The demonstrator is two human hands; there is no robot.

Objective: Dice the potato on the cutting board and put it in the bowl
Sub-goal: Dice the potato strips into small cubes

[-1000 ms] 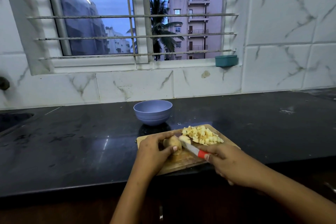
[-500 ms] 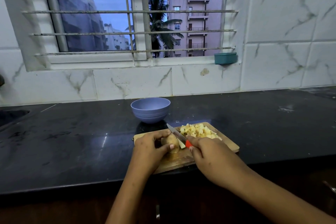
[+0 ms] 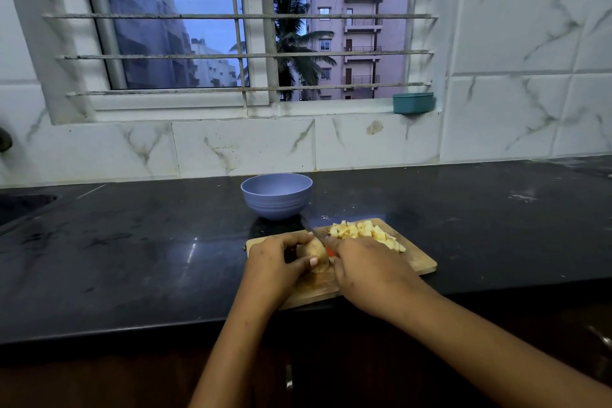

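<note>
A wooden cutting board (image 3: 419,263) lies at the counter's front edge. On its left part my left hand (image 3: 276,262) grips an unpeeled potato piece (image 3: 313,253) between thumb and fingers. My right hand (image 3: 364,270) holds a knife with a red handle (image 3: 330,252); its blade (image 3: 313,231) runs away from me along the potato's right side. A heap of yellow potato dice (image 3: 366,232) sits on the board's far right part. A lilac bowl (image 3: 276,195) stands just behind the board; no potato shows in it.
The black stone counter (image 3: 132,252) stretches left and right of the board. A sink edge (image 3: 23,205) shows at far left. A teal container (image 3: 413,103) sits on the window sill above the marble-tiled wall.
My right hand has moved left and forward, turning the knife from lying across the board to pointing away from me against the potato. The left hand has kept its grip.
</note>
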